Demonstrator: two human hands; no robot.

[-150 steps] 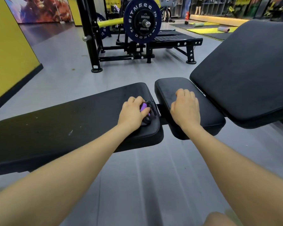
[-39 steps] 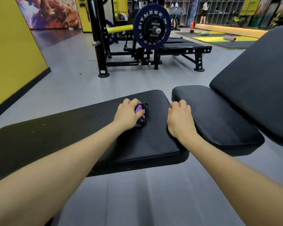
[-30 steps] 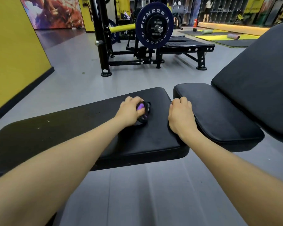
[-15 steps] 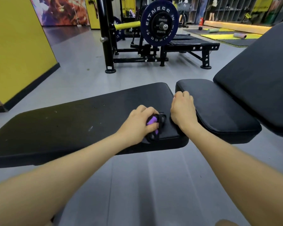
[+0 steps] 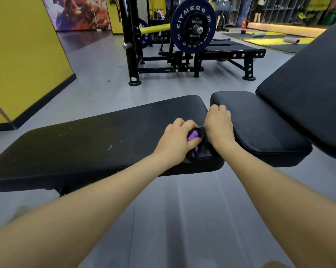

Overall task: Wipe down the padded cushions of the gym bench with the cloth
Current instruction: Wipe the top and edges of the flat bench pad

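The left hand grips a bunched cloth, black with a purple patch, and presses it onto the long flat cushion near that pad's right end, just left of centre in the frame. The right hand sits touching the cloth's right side, its fingers curled over the gap at the cushion's end edge; whether they actually clutch that edge or only rest there clenched cannot be told, since the fingertips are hidden.

As a judgement, the wiping looks well short of finished. Pale specks and one small whitish streak show on the left and middle of the long cushion, so that stretch seems to need a pass. The seat cushion at centre right and the tilted back cushion at the right edge show no obvious marks, though nothing tells whether they have been wiped.

All three pads are black, smooth vinyl-like upholstery with a dull sheen, thick, with rounded corners and rolled edges. The cloth looks soft and crumpled, easily wadded under the palm. The floor is grey and matte with faint lengthwise seams. In the upper middle stands a black steel rack carrying a dark blue weight plate with white lettering
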